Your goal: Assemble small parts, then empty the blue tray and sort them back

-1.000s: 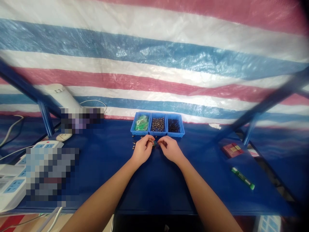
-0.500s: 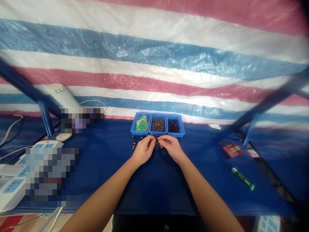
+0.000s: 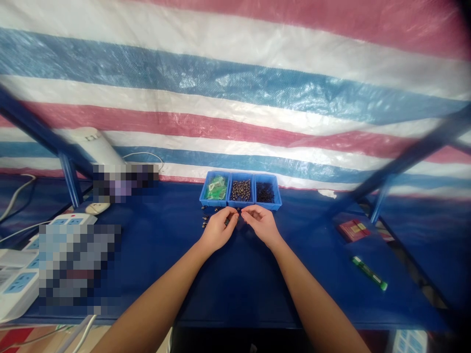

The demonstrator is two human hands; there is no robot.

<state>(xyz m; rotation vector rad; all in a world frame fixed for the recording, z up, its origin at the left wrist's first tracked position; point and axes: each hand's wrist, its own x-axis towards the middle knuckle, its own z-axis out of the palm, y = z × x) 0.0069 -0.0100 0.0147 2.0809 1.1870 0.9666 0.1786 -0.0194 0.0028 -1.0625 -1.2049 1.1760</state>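
My left hand [image 3: 220, 228] and my right hand [image 3: 262, 224] meet fingertip to fingertip just in front of three blue bins. Both are closed in a pinch; whatever tiny dark piece sits between them is too small to name. The left bin [image 3: 202, 200] holds green and white bits in clear plastic. Brass-coloured small metal parts [image 3: 241, 190] fill the middle bin. In the right bin lie black screw-like pieces [image 3: 265, 192]. Several small dark-and-metal parts [image 3: 204, 218] rest on the table beside my left hand.
A white power strip [image 3: 22, 289] and a blurred-out object stand at the left, with a white cylinder [image 3: 97, 147] behind. A red box [image 3: 353, 230] and a green tube [image 3: 369, 273] lie right on the blue table [image 3: 147, 264]. Blue frame bars slant at both sides.
My right fingers have closed slightly against the thumb. Otherwise both hands stay in nearly the same place, and the bins and loose parts have not moved.
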